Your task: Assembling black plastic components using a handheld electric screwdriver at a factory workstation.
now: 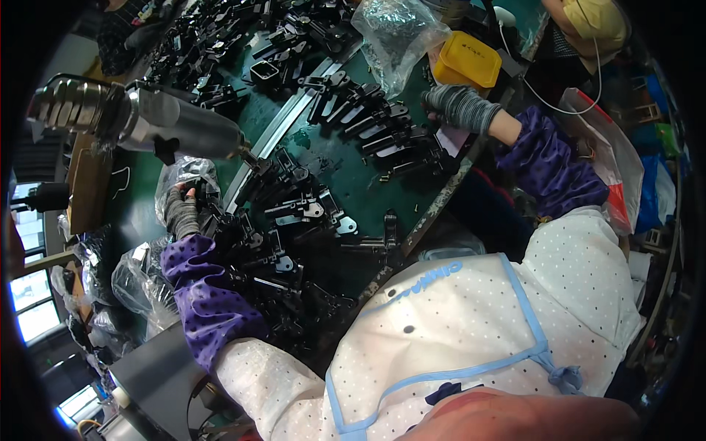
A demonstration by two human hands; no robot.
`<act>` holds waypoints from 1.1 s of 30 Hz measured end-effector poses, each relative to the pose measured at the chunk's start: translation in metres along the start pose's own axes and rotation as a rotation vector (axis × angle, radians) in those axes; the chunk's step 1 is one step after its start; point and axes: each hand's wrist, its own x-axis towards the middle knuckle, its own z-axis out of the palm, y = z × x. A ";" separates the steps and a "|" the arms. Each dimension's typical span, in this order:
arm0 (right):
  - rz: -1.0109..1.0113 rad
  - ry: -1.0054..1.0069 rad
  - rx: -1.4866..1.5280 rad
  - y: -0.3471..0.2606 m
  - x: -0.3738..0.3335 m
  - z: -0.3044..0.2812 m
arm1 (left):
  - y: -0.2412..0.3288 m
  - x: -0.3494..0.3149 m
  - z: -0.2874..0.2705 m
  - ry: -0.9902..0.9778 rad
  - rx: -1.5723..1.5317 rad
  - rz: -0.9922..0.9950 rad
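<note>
A: Which things lie nearest the left hand (182,212)?

B: Black metal hinged brackets (209,197), just beside its fingers, with a crumpled clear plastic bag (176,169) around that spot. The fingers are bent; whether they pinch anything, one cannot tell.

A: And beyond them?

B: A grey cylindrical metal power tool (187,125) sits past the left fingertips, its tip slanting down over the brackets; probably slung overhead to spare table space. A straight silver metal rail (276,134) runs behind, perhaps dividing the pieces.

A: The right hand (460,106)?

B: Its gloved fingers curl toward the table; their grip is hidden. Just beside them lies an overlapping row of long black metal brackets (371,126), likely fanned so each one can be lifted singly.

A: Which way do those point?

B: Their long axes lie roughly parallel, across the row, one end toward the right fingers' side, the other toward the left hand.

A: Farthest?

B: A yellow plastic box (467,60) beyond the right fingers, then a heaped black pile of metal parts (198,59), well apart from them.
</note>
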 end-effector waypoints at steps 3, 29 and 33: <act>-0.159 0.208 -0.152 -0.021 0.012 0.010 | -0.066 -0.007 0.009 0.119 0.032 0.148; -0.443 -0.456 1.380 -0.174 0.242 0.025 | 0.113 -0.098 -0.020 0.137 -0.535 0.365; -0.267 -0.449 1.323 -0.134 0.255 0.047 | 0.134 -0.083 -0.006 0.080 -0.505 0.346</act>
